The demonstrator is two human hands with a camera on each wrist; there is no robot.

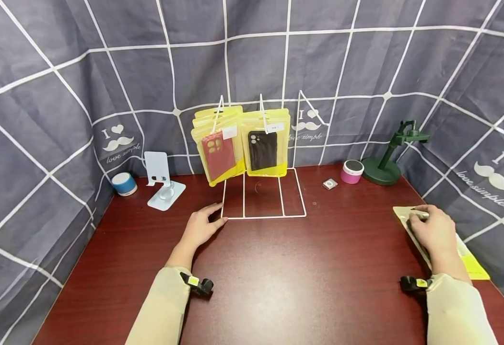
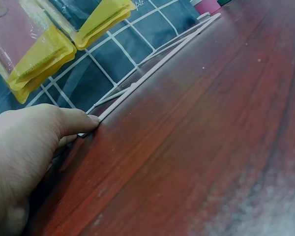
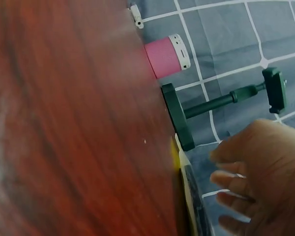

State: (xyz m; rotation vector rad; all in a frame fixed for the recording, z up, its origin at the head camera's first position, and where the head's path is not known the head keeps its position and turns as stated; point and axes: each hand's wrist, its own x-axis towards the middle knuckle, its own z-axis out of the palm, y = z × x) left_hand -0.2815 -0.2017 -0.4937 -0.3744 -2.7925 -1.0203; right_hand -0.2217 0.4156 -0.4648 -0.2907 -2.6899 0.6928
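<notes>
My left hand point(image 1: 200, 227) is at the front left corner of a white wire display rack point(image 1: 269, 217), holding the corner between thumb and fingers. In the left wrist view the thumb point(image 2: 78, 121) lies against the rack's bar; the other fingers are mostly hidden. On the rack's hooks hang yellow bags with a red phone case point(image 1: 219, 155) and a black phone case point(image 1: 263, 152). The third hook point(image 1: 314, 109) is bare. My right hand point(image 1: 435, 232) is over another yellow bag point(image 1: 474, 266) on the table; the right wrist view shows its bent fingers apart from the bag.
A blue-and-white cylinder point(image 1: 124, 184) and a pale phone stand point(image 1: 158, 167) stand at the back left. Further right are a small square item point(image 1: 330, 184), a pink cylinder point(image 1: 351, 175) and a green stand point(image 1: 381, 171). Grey checked cloth point(image 1: 252, 62) encloses the table.
</notes>
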